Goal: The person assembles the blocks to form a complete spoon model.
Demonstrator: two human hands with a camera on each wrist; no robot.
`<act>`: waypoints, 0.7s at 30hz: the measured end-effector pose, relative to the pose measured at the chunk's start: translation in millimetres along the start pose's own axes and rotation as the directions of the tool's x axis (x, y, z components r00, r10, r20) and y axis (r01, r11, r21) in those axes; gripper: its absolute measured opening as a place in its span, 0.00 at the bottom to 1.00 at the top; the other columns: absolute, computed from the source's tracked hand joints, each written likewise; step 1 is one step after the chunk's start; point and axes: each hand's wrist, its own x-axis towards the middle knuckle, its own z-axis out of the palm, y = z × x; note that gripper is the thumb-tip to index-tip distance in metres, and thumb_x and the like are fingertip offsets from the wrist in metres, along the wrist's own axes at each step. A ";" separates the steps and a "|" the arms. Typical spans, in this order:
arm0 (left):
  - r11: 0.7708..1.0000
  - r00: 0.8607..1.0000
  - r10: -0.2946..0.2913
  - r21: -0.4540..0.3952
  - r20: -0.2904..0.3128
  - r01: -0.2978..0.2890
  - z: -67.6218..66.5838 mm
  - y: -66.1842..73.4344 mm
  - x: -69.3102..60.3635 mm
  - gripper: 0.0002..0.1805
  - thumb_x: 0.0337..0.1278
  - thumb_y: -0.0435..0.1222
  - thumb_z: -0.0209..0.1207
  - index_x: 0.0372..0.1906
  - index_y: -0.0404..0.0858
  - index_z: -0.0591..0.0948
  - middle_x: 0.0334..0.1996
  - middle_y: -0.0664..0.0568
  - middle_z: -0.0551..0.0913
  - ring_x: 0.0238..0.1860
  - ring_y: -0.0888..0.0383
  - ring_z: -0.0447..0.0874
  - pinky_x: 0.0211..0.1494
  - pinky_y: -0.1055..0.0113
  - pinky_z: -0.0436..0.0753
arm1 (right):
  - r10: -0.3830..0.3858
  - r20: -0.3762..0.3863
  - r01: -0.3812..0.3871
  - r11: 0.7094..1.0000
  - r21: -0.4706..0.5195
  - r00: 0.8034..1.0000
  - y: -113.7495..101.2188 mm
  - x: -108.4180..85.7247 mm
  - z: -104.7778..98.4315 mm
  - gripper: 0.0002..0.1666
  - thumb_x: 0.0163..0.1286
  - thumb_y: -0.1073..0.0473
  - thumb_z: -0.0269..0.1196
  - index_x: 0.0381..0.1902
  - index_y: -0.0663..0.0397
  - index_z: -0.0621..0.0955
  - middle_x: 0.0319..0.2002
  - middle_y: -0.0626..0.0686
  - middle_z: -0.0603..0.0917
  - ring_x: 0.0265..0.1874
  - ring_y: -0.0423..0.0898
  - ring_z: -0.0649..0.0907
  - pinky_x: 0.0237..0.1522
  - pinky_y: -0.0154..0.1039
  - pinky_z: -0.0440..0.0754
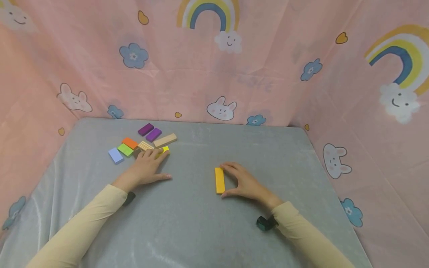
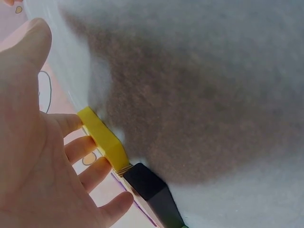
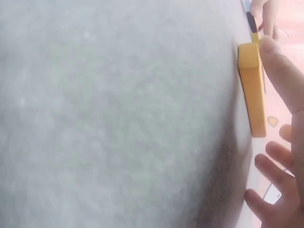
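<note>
My left hand [image 1: 146,168] reaches over the block group, its fingers spread at a yellow block [image 1: 165,149] and a dark block [image 1: 137,152], the thumb held apart. In the left wrist view the fingertips lie along the yellow block [image 2: 103,137], beside the black block [image 2: 147,183]. An orange-yellow block [image 1: 219,180] lies alone on the cloth, its long side pointing away from me. Around its right side my right hand [image 1: 246,185] curves, fingertips by the far end and thumb by the near end. The right wrist view shows the thumb close to that block [image 3: 252,90].
Around the left hand lie a blue block [image 1: 116,156], a green block [image 1: 125,150], an orange block [image 1: 130,143], two purple blocks [image 1: 146,129] and a long wooden block [image 1: 165,140]. Grey cloth [image 1: 187,230] covers the table; a pink curtain [image 1: 268,74] hangs behind.
</note>
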 end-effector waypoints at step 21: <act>0.997 1.000 -0.003 -0.072 -0.005 0.003 -5.8 -3.6 0.1 0.46 0.57 0.61 0.61 0.75 0.42 0.63 0.71 0.37 0.65 0.70 0.33 0.62 0.69 0.31 0.62 | -0.266 0.024 0.267 0.961 -0.077 0.964 -1.3 -10.5 -6.2 0.39 0.54 0.41 0.74 0.63 0.45 0.79 0.69 0.49 0.75 0.71 0.51 0.72 0.69 0.52 0.72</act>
